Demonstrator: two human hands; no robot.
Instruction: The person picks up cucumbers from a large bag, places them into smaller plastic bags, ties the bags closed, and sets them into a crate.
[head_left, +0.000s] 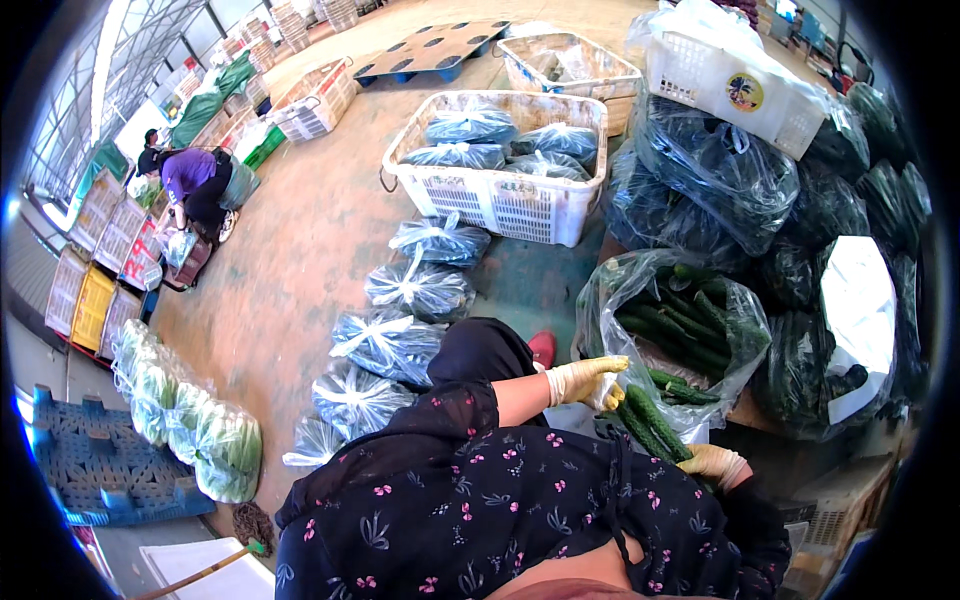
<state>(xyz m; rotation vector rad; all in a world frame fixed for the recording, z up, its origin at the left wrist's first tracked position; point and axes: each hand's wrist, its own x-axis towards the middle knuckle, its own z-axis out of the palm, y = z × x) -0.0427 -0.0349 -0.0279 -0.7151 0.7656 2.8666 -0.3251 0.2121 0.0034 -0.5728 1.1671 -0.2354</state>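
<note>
My left hand (590, 382), in a pale yellowish glove, is beside the upper ends of a few long green cucumbers (648, 420). Its fingers are apart, one stretched out to the right. The lower ends of these cucumbers are in my right hand (714, 464), gloved alike and closed round them. Just beyond my hands, a clear plastic bag (592, 300) gapes wide, with many more cucumbers (690, 320) lying inside. Below the cucumbers in my hands, a pale surface is mostly hidden.
Tied bags of cucumbers (385, 340) line the floor to my left, leading to a white crate (480, 205) of similar bags. Filled bags (720, 180) pile up at right under another crate (735, 95). A blue pallet (100, 450) lies at left. A person (190, 180) bends by stacked crates.
</note>
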